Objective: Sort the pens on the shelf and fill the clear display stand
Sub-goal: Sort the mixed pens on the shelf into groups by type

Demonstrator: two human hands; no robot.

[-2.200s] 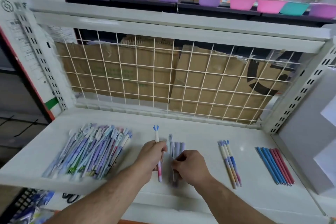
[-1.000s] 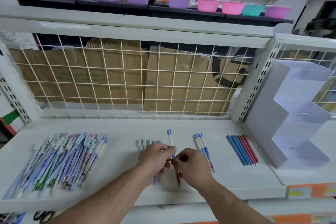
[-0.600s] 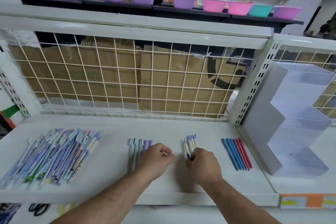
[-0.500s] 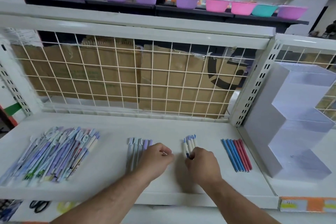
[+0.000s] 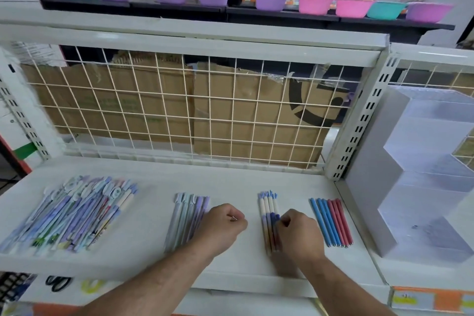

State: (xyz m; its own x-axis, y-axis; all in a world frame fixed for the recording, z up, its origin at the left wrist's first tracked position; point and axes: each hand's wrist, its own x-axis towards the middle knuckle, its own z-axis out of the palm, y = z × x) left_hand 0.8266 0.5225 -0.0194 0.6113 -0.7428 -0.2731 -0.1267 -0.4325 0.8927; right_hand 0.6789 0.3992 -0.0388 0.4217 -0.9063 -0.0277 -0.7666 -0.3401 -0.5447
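Note:
Four groups of pens lie on the white shelf (image 5: 151, 261). At the left is a big mixed pile (image 5: 74, 215), then a row of grey and purple pens (image 5: 183, 218), then white-and-blue pens (image 5: 268, 209), then blue and red pens (image 5: 331, 220). My right hand (image 5: 300, 236) lies on the lower part of the white-and-blue pens, its fingers curled onto them. My left hand (image 5: 221, 226) is a loose fist beside the grey and purple pens, with no pen visible in it. The clear display stand (image 5: 431, 174) is at the right, stepped and with no pens in it.
A white wire grid (image 5: 179, 115) with cardboard behind it closes the back of the shelf. A slotted upright (image 5: 359, 120) separates it from the stand's bay. Coloured plastic bowls (image 5: 318, 5) line a higher shelf. Scissors (image 5: 57, 283) hang below the front edge.
A blue-capped pen held up in both hands has gone onto the white-and-blue group, where my right hand now stays. My left hand has let go and closed. The camera turned right, revealing the stand.

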